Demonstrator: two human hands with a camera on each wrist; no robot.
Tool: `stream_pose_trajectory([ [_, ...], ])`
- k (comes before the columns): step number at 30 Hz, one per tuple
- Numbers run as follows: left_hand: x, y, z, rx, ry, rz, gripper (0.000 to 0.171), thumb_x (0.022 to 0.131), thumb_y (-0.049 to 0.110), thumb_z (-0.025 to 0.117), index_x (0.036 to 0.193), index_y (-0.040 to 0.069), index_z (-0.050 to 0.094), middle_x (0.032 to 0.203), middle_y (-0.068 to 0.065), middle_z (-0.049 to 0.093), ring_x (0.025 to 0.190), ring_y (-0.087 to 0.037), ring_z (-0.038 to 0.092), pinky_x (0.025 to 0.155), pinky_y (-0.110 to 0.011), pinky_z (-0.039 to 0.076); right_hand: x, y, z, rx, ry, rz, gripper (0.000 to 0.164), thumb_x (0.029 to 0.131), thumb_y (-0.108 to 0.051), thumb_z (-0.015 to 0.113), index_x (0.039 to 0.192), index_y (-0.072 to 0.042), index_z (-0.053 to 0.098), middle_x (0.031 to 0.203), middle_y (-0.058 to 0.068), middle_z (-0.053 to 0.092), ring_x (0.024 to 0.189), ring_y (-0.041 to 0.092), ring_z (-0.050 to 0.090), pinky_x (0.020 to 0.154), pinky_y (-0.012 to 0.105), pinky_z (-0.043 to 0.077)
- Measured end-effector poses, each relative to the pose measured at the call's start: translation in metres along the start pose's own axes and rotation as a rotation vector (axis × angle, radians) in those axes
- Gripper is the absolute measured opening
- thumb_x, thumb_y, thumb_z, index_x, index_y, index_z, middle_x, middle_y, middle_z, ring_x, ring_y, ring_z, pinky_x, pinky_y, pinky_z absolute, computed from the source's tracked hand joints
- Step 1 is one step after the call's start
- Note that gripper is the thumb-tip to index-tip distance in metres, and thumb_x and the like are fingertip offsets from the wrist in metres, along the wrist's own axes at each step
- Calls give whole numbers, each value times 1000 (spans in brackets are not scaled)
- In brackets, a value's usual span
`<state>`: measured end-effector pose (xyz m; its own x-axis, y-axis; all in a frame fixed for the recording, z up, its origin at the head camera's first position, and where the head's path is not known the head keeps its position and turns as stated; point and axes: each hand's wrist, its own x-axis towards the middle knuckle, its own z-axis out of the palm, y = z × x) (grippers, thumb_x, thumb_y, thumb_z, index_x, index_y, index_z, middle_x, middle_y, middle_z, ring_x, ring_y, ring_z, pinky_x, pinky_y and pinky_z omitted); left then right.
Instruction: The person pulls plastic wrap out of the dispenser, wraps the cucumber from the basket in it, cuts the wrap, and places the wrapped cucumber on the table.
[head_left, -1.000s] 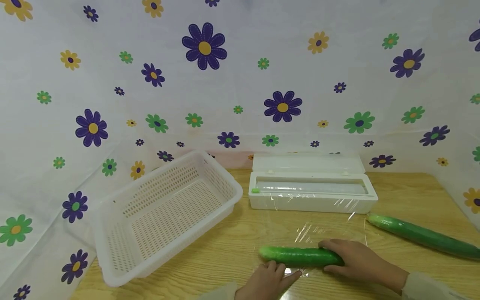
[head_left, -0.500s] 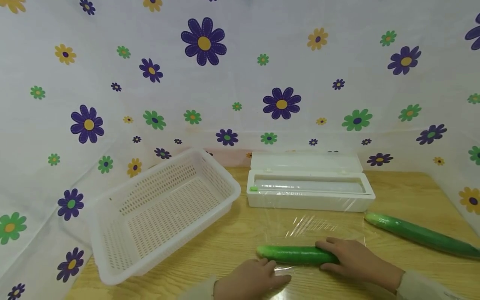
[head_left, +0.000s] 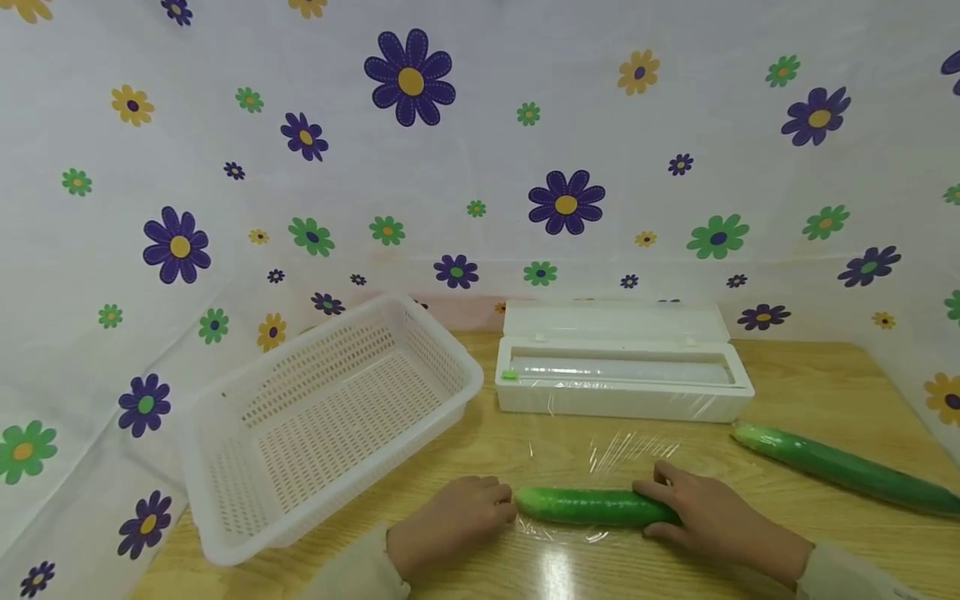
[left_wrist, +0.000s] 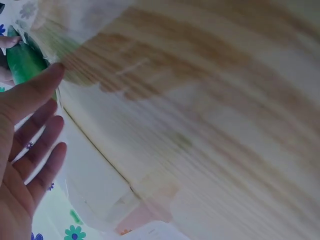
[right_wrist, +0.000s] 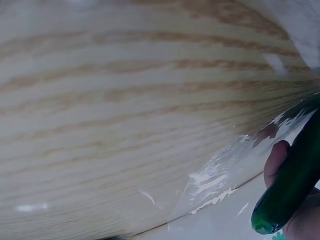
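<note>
"What is shown in the head view?"

"A cucumber is laid on the near part of the desk, near of the film box, with clear film stretched between them. Its long axis is set left to right, the paler end pointed left. Its right end is gripped by the right hand, fingers clamped round it. The left hand is held at the pale end; contact cannot be confirmed."

"How is it likely to be handled?"

"It is judged firm, moderately weighty and slippery under film; it is best held around both ends, without hard squeezing, as it could be snapped."

"And in the left wrist view?"

"The left hand's fingers are seen apart; nothing is visibly gripped."

"In the right wrist view?"

"The cucumber's darker end is shown held between the fingers, with glossy film spread beside it."
</note>
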<state>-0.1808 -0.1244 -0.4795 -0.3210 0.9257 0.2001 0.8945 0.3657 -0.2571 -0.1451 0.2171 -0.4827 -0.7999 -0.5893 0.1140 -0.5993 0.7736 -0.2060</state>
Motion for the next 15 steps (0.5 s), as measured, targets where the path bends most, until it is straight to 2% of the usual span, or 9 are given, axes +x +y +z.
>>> stream_pose_trajectory([
  [3, 0, -3, 1, -28, -4, 42, 4, 82, 22, 68, 82, 26, 68, 85, 13, 62, 76, -1, 55, 64, -11, 43, 0, 0, 0, -3, 5, -8, 44, 81, -45, 68, 114, -16, 61, 94, -2, 50, 67, -3, 39, 51, 16, 37],
  [10, 3, -4, -1, -12, 0, 101, 14, 81, 22, 69, 69, 28, 65, 80, 16, 57, 68, 1, 46, 60, -9, 34, 2, 2, -2, -1, -7, -11, 43, 80, -44, 69, 113, -17, 60, 93, -4, 48, 66, -3, 38, 51, 16, 35],
  [15, 6, -3, -1, -9, -26, 117, 7, 84, 24, 67, 77, 26, 68, 85, 15, 60, 75, 2, 53, 68, -9, 43, 4, 3, -5, 5, -28, -6, 43, 81, -45, 68, 113, -17, 61, 94, -3, 49, 67, -2, 39, 52, 16, 35],
])
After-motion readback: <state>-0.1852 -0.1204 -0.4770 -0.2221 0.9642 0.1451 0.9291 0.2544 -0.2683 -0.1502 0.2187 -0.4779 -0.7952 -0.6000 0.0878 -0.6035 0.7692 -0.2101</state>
